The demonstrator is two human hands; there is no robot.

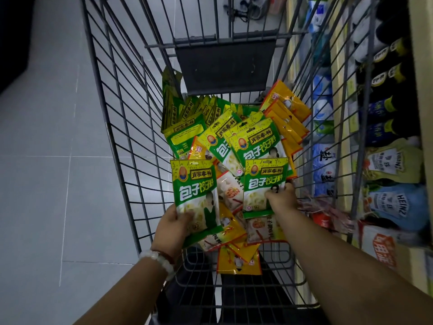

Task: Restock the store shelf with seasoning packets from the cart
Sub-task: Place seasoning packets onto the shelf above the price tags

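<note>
floor: grey tiles [35,184] | bead bracelet [159,260] | shoes [248,8]

- The scene is dim overall, with a cool bluish cast over the pale grey tiled floor [46,184].
- The top left corner sinks to near black.
- The glossy green and yellow seasoning packets [234,141] are the brightest, most saturated area; small glints of glare sit on the orange foil packets [239,263].
- The wide-angle lens bends the grey wire shopping cart [121,137] so its bars splay outward toward the edges.
- The store shelf of bottles and pouches [386,160] on the right is soft and smeared, its lower right labels blurred.
- The print on the central packets is sharp.
</note>
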